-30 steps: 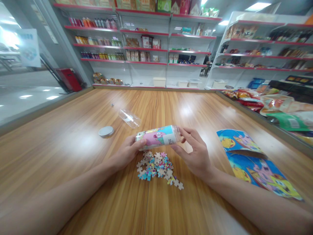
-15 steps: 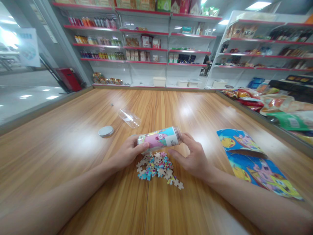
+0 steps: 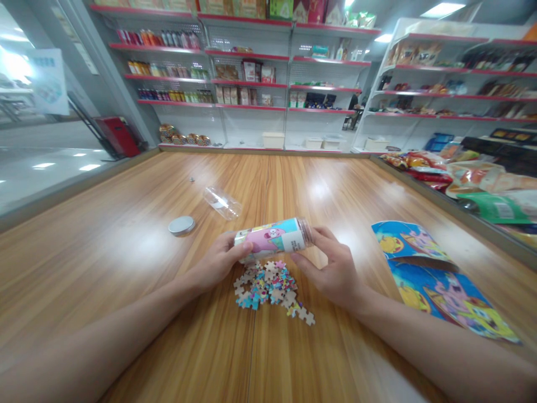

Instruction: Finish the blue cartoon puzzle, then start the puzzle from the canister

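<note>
A clear plastic jar (image 3: 272,238) with a colourful cartoon label lies nearly sideways in the air, its lidless mouth to the right. My left hand (image 3: 222,254) is closed round the jar's base end, thumb on the label. At the mouth end, my right hand (image 3: 333,266) grips the rim, fingers on the far side and thumb low in front. Just below the jar a heap of jigsaw pieces (image 3: 268,285) lies on the table, some printed side up and some bare. The jar's inside is mostly hidden by the label.
On the wooden table (image 3: 168,336) lie a silver lid (image 3: 182,225) and a clear plastic tube (image 3: 222,202) to the left. A folded cartoon picture sheet (image 3: 440,285) rests at the right. Packaged snacks (image 3: 482,184) crowd the right edge; stocked shelves (image 3: 247,78) stand behind.
The jar has shifted slightly left and rolled a little in my hands. My right thumb has come closer to its mouth end. The jigsaw heap is unmoved.
</note>
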Tool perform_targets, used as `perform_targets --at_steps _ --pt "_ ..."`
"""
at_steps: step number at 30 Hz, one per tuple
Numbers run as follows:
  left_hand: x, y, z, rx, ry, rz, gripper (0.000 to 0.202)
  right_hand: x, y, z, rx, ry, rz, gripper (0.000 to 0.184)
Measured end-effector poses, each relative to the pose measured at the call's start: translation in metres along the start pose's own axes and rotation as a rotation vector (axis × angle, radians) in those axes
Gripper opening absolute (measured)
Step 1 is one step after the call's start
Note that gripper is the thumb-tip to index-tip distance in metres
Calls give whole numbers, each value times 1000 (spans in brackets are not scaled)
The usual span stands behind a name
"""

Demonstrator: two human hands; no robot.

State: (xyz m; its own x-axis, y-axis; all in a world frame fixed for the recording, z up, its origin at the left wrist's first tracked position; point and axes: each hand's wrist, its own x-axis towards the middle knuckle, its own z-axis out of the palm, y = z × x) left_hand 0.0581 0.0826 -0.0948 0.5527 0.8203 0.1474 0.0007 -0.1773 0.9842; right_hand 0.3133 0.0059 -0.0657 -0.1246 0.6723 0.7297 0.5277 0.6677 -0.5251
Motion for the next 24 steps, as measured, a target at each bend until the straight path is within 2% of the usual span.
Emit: perform_targets --at_steps 2,5,13,19,24 --pt "0 -2 0 0 21 4 58 -1 2 0 -38 59 -3 48" --pt "0 0 0 16 28 10 58 -1 3 0 -53 62 0 52" --pt "-1 16 3 160 -54 47 52 0 2 -3 29 -17 81 40" --pt "-2 25 7 270 -31 70 44 -2 11 -2 123 -31 154 37" --pt "-2 30 10 248 -18 67 41 -5 19 0 160 -15 215 52"
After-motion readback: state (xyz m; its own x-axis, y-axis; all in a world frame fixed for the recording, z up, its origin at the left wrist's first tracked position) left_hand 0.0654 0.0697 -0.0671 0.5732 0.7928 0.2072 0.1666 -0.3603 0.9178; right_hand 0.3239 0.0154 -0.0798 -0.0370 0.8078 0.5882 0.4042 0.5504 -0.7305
